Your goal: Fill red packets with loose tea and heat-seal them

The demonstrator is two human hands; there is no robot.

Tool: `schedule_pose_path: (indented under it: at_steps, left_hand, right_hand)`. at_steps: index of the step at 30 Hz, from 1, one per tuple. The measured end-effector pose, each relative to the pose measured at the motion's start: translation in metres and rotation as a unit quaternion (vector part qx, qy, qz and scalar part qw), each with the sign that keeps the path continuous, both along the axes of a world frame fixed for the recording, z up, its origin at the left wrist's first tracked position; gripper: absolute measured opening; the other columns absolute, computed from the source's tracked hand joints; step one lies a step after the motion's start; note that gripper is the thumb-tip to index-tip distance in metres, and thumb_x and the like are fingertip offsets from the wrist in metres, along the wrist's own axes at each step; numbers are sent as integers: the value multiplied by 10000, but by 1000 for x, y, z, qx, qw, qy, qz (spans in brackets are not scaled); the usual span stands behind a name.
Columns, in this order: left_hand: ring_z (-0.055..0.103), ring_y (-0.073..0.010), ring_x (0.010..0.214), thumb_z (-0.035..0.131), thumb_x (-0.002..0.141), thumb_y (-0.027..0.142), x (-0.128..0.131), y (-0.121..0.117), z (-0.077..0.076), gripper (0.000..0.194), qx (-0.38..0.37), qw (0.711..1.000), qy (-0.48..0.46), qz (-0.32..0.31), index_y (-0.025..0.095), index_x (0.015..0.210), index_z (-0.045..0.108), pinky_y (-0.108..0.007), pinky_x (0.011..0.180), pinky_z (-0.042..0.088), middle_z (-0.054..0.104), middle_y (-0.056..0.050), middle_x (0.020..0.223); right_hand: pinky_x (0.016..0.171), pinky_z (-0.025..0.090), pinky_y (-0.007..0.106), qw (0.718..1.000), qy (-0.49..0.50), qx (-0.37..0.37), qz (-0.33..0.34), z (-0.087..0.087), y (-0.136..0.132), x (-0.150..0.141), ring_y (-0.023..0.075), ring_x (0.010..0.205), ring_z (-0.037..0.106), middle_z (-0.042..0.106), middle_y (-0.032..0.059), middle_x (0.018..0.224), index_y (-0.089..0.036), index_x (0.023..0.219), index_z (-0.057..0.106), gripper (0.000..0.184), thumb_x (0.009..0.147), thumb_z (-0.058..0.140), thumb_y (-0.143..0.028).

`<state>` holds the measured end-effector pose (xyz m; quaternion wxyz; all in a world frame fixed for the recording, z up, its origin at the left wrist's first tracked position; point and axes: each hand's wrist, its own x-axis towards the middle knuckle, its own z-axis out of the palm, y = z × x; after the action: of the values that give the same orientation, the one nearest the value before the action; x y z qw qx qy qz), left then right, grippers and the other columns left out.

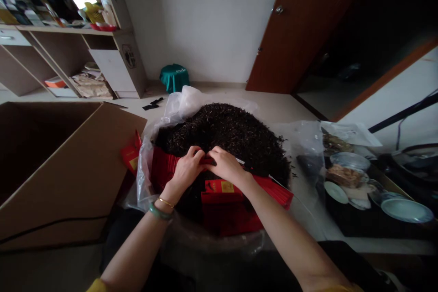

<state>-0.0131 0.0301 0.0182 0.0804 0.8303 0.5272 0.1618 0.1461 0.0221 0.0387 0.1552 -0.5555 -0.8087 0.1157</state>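
Seeing my left hand and right hand pinched nearly shut on a thin, floppy red paper packet, best held by its edge, at twelve o'clock beside loose dark tea leaves

Tea leaves: near-black, dark brown tinge. Packets: saturated red; gold-yellow label on one. Plastic bag: colourless, milky-white at folds. Carton: plain kraft brown. Bangle: mottled jade green. Bracelet: gold. Sleeve: yellow. Door: reddish brown, faint wood grain. Wall: white. Cloth bundle: teal, pale lettering. Plate: pale green-white, darker rim.
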Motion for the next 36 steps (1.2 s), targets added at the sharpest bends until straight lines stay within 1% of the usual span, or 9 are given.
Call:
schedule_pose_path:
  at_steps: [5, 8, 11, 14, 19, 23, 25, 29, 36]
  left_hand:
    - [645, -186, 813, 611, 801, 264, -5, 3, -1, 351, 5, 999, -26, -25, 220, 1121, 473, -277, 632, 508, 542, -69, 1145]
    - [653, -203, 814, 627, 785, 295, -6, 3, -3, 384, 1, 998, -61, -16, 196, 1113, 454, -300, 657, 516, 583, -74, 1081]
    - [656, -219, 867, 661, 753, 309, -5, 3, -3, 459, 1, 994, -112, -4, 183, 1127, 427, -316, 694, 528, 612, -78, 1056]
    - [634, -221, 968, 693, 729, 313, -5, 4, -5, 519, 23, 989, -143, -34, 198, 1159, 426, -332, 790, 524, 620, -72, 1090]
    - [622, -226, 921, 672, 763, 292, -6, 8, -12, 350, 17, 995, -77, -61, 189, 1067, 533, -344, 794, 511, 661, -66, 986]
    - [614, -209, 959, 646, 788, 263, -6, 6, -10, 421, 8, 994, -90, -69, 202, 1175, 492, -325, 821, 505, 652, -64, 1037]
    - [608, -194, 988, 617, 808, 231, -6, 4, -7, 391, 11, 991, -86, -101, 219, 1180, 497, -304, 839, 497, 630, -57, 1096]
    - [615, -171, 896, 551, 859, 257, -10, 3, 1, 131, 12, 991, -25, -131, 218, 972, 603, -259, 749, 496, 623, -42, 1032]
    - [572, -195, 832, 574, 855, 322, -11, 4, 5, 145, 35, 989, 50, -134, 181, 832, 596, -269, 683, 460, 612, -50, 851]
  right_hand:
    - [724, 485, 272, 998, -61, -26, -20, 0, -1, 4, 200, 885, 633, 619, 71, 1006, -219, 962, 687, 232, 840, 603, -398]
    - [718, 478, 255, 998, -61, -19, -24, 3, -1, 10, 180, 893, 630, 627, 52, 1026, -238, 916, 708, 201, 886, 544, -350]
    - [741, 476, 250, 997, -73, -2, 4, 7, -2, 13, 182, 956, 608, 605, 50, 1098, -249, 922, 716, 180, 884, 541, -270]
    - [733, 484, 257, 996, -85, 8, 31, 8, -4, 14, 188, 960, 602, 587, 62, 1124, -241, 947, 710, 210, 888, 511, -211]
    - [802, 490, 278, 996, -78, 22, 29, 6, -10, 14, 191, 1001, 594, 524, 83, 1228, -240, 1092, 653, 253, 864, 546, -212]
    - [752, 504, 309, 991, -127, -31, 29, 6, -12, 12, 232, 952, 628, 557, 97, 1144, -258, 1192, 599, 349, 843, 579, -271]
    - [724, 499, 302, 988, -141, -48, 29, 7, -12, 12, 233, 911, 646, 571, 97, 1102, -266, 1173, 616, 321, 858, 558, -278]
    - [705, 479, 265, 991, -122, -41, 33, 13, -9, 16, 199, 886, 652, 584, 74, 1085, -275, 1094, 656, 249, 884, 521, -269]
    - [682, 459, 258, 991, -126, -29, 33, 19, -7, 25, 188, 808, 649, 651, 55, 923, -236, 947, 697, 155, 838, 589, -209]
